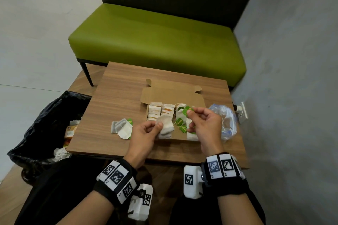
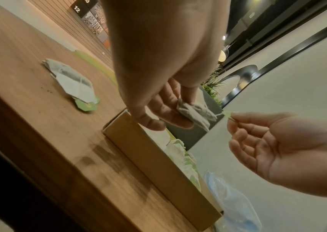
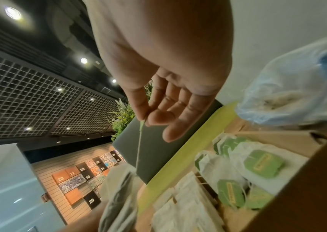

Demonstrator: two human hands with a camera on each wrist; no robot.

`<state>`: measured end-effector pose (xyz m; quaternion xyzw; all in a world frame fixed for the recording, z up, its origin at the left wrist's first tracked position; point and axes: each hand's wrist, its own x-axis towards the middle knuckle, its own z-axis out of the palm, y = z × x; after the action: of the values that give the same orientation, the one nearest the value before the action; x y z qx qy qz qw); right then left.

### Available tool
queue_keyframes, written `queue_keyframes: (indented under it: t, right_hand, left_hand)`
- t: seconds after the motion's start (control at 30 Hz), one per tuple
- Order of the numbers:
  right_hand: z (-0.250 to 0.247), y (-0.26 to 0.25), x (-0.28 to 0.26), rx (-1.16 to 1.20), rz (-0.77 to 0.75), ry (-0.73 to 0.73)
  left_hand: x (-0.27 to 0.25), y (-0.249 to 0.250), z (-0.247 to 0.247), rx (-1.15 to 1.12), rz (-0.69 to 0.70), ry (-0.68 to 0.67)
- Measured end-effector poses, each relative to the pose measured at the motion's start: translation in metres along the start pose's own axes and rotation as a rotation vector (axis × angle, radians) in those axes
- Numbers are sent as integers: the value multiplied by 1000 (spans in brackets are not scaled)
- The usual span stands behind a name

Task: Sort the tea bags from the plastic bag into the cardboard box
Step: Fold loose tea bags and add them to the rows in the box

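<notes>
An open cardboard box point(image 1: 172, 93) lies on the wooden table point(image 1: 113, 97), with rows of white tea bags point(image 1: 161, 112) inside, some with green tags point(image 3: 263, 163). Over its near edge my left hand point(image 1: 157, 127) holds a small bunch of pale tea bags point(image 1: 165, 127) between thumb and fingers. My right hand point(image 1: 190, 113) pinches the green tag point(image 2: 228, 113) of one of them; its string point(image 3: 138, 149) runs taut down to the bunch point(image 3: 118, 196). The crumpled clear plastic bag point(image 1: 225, 120) sits just right of the box.
A few loose tea bags point(image 1: 121, 129) lie on the table left of the box. A bin lined with a black bag point(image 1: 45, 124) stands at the table's left edge. A green bench point(image 1: 157, 38) is behind the table; a grey wall point(image 1: 292, 78) runs along the right.
</notes>
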<state>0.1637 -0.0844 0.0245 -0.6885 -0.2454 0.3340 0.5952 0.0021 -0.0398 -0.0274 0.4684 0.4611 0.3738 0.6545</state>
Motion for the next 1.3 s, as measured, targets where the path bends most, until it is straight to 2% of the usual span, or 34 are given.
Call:
queue_keyframes:
  t: [0.17, 0.43, 0.57, 0.7, 0.8, 0.87, 0.93, 1.0, 1.03, 1.13, 1.2, 1.3]
  right_hand:
    - [19, -20, -6, 46, -61, -94]
    - [40, -80, -22, 101, -290, -239]
    - [40, -104, -29, 143, -389, -222]
    - [33, -109, -35, 142, -395, -208]
    - [25, -105, -39, 117, -374, -179]
    - [18, -101, -41, 110, -343, -157]
    - [12, -95, -44, 110, -303, -135]
    - [7, -89, -46, 121, -266, -117]
    - [5, -88, -47, 128, -255, -110]
    - [2, -87, -49, 142, -251, -91]
    - [-1, -88, -52, 155, -255, -95]
    - [-6, -88, -58, 168, -255, -107]
  left_hand:
    - [9, 7, -14, -48, 0, 90]
    - [28, 6, -49, 89, 41, 202]
    - [39, 0, -68, 221, 71, 296]
    - [47, -4, -80, 376, 95, 333]
    - [49, -3, -82, 443, 44, 337]
    - [49, -1, -81, 605, 33, 335]
    - [42, 7, -76, 858, 113, 340]
    - [28, 21, -62, 830, 250, 246]
    - [21, 26, -55, 749, 299, 129]
    - [0, 26, -30, 630, 317, -213]
    - [-4, 13, -16, 657, 317, -282]
    - [-4, 0, 1, 608, 310, -275]
